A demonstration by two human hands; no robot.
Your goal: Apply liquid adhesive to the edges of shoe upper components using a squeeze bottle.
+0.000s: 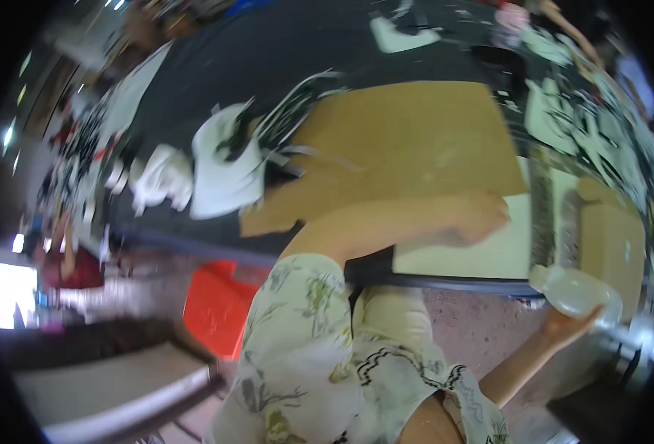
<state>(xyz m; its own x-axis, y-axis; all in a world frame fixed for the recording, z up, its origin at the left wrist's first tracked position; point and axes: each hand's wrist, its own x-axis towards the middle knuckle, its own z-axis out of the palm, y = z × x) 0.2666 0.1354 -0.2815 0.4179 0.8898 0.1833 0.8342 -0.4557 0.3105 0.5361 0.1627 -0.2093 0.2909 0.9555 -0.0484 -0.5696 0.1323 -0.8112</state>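
Observation:
My right hand (pixel 566 328), low at the right beyond the table's front edge, is wrapped round a translucent plastic bottle (pixel 575 292) that lies tilted, its neck toward the table. My left arm reaches across the table front. At its end my left hand (pixel 482 217) is closed, with the fingers curled and slightly blurred; whatever they might hold is hidden. That hand is over a cream-coloured sheet (pixel 482 255), near the lower edge of a large brown cardboard sheet (pixel 423 137).
White curved pieces (pixel 227 177) and dark strips (pixel 282 118) lie left of the cardboard on the black tabletop (pixel 230 59). A cardboard box (pixel 612 244) stands at the right. Below the table is a red stool (pixel 216 307). Another person (pixel 71 259) is at far left.

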